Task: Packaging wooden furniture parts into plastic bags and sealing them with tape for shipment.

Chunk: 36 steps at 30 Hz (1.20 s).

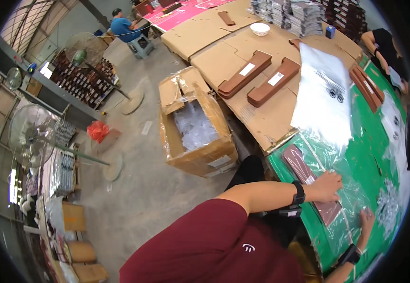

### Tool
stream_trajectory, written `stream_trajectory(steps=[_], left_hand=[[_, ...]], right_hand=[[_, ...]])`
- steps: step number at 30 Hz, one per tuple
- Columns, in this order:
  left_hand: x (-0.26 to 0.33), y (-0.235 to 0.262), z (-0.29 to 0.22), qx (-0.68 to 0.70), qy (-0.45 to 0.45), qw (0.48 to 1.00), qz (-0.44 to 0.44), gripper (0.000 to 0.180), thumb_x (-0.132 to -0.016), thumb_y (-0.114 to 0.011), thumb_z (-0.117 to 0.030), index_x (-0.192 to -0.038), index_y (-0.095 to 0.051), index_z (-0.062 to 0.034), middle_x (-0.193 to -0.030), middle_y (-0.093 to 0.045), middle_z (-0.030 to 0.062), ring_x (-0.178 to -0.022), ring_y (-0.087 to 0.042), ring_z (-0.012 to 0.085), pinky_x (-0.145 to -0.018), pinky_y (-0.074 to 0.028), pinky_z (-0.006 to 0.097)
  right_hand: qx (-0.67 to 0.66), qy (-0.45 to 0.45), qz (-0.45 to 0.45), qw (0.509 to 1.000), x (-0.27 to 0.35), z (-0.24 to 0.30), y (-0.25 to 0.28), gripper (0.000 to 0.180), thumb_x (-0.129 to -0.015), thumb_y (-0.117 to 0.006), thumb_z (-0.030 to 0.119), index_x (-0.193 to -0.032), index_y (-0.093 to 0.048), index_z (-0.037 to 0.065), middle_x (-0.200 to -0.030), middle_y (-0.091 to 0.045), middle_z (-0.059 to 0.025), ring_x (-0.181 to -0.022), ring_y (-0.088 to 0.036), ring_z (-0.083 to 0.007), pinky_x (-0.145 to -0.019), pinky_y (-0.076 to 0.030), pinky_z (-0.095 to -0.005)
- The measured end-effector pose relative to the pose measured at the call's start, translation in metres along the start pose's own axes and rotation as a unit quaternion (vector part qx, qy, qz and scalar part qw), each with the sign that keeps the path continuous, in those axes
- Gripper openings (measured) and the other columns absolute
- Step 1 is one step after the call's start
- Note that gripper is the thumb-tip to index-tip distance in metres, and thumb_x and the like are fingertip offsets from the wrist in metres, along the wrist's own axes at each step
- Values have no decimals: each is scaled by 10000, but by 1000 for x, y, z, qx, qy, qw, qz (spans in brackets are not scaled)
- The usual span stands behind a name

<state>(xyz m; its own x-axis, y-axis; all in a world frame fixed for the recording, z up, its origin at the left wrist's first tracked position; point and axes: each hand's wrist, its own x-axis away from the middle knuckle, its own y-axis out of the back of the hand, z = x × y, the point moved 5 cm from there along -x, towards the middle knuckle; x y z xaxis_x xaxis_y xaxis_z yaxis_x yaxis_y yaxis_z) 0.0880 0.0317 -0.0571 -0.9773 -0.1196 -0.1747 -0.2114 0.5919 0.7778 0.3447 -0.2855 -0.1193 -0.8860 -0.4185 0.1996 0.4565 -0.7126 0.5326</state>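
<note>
Two bare hands press a clear plastic bag flat on the green table, a brown board inside it.

Landmark is the green table [370,155]. At its near edge, the right hand [366,220] lies flat and spread on the clear plastic bag [341,155], gripping nothing. Just beyond it the left hand [326,186] rests palm down, fingers loosely bent, on the brown board [304,170] through the film; no closed grip shows. Farther up the table lies a stack of empty bags [323,89]. Left of the table stands an open cardboard box [195,127] of clear wrappers, and past the table's far end two brown pieces [259,78] sit on cardboard sheets.
</note>
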Motion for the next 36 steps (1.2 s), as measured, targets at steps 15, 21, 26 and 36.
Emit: stream_trajectory(steps=[15, 21, 26, 36], left_hand=[[-3, -14, 2, -3, 15, 1000, -18, 438, -819, -691, -402, -1088, -672, -57, -1119, -544, 99, -1117, -494, 269, -952, -378, 420], [-5, -22, -2, 10, 1, 999, -52, 377, -773, -694, -352, -996, -689, -48, -1079, -591, 129, -1095, -542, 302, -940, -413, 460], [2, 19, 12, 102, 56, 991, -62, 357, -711, -704, -289, -949, -659, -26, -1010, -638, 191, -965, -615, 402, -817, -500, 498], [11, 31, -6, 0, -22, 1000, -10, 446, -925, -615, -395, -1248, -637, -90, -1225, -608, 80, -1119, -577, 292, -916, -433, 442]], right_hand=[[-84, -112, 188, 972, 59, -24, -16, 580, -947, -673, 428, -1373, -534, 60, -1147, -592, -60, -979, -603, -201, -871, -500, -338], [-238, -76, 59, 966, 134, 64, -34, 610, -929, -681, 409, -1377, -513, 32, -1076, -655, -57, -909, -634, -163, -764, -502, -288], [-161, -74, 83, 981, 145, 95, -76, 172, -893, -711, 212, -956, -661, 60, -798, -625, -7, -735, -606, -111, -681, -484, -246], [-159, -45, 58, 985, 171, 204, -88, 165, -871, -739, 177, -949, -686, 41, -814, -658, -1, -717, -603, -82, -652, -471, -241]])
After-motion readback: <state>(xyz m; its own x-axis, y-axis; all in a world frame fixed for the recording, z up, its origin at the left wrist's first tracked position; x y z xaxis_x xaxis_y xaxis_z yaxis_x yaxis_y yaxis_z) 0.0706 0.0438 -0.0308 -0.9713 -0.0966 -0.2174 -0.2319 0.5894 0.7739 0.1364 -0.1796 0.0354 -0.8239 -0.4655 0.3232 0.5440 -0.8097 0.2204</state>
